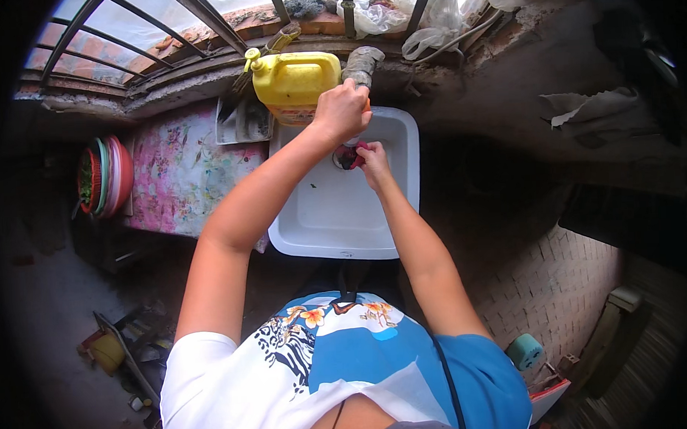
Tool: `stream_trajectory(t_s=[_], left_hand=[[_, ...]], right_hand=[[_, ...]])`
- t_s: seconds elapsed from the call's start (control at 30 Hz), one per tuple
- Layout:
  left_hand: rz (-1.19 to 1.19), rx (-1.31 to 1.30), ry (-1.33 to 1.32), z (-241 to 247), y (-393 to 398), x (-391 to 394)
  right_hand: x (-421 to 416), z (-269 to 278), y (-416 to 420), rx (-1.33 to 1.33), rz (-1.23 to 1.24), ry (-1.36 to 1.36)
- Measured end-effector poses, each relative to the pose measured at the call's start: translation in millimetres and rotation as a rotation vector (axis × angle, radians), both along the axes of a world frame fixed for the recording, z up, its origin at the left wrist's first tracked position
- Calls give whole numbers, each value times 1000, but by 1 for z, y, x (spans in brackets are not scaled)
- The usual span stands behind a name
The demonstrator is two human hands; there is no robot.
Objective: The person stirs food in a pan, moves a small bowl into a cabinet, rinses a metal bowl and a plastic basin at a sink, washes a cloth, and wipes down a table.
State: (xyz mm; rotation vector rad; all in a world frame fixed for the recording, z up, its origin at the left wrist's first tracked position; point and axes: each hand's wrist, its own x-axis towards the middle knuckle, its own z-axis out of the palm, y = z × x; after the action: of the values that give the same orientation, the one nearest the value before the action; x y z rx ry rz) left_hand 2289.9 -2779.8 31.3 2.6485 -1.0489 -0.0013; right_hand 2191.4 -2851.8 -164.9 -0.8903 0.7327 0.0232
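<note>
In the head view, a white sink basin [343,206] lies in front of me. My left hand [343,113] is closed over the tap at the back of the basin. The fingers hide most of that tap, and only its pale spout [352,141] shows below them. My right hand [377,163] pinches a small red cloth [362,148] under the spout, over the drain area. Something dark beside the cloth is too small to name. A bit of green leaf [313,186] lies on the basin floor.
Behind the basin stands a yellow plastic jug [299,80], beside a wrapped pipe [364,66]. A white plastic basket [244,120] sits on a table with a flowered cloth [177,163]. Stacked colanders and bowls [118,176] stand at the left. Window bars [200,21] run along the back.
</note>
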Motion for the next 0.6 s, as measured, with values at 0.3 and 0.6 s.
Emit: stream_trajectory(t_s=[0.3, 0.6], left_hand=[[769, -1050, 660, -146, 45, -43], [928, -1365, 1712, -217, 19, -82]], right_hand=[[0, -7, 16, 222, -22, -102], [18, -63, 17, -661, -67, 72]])
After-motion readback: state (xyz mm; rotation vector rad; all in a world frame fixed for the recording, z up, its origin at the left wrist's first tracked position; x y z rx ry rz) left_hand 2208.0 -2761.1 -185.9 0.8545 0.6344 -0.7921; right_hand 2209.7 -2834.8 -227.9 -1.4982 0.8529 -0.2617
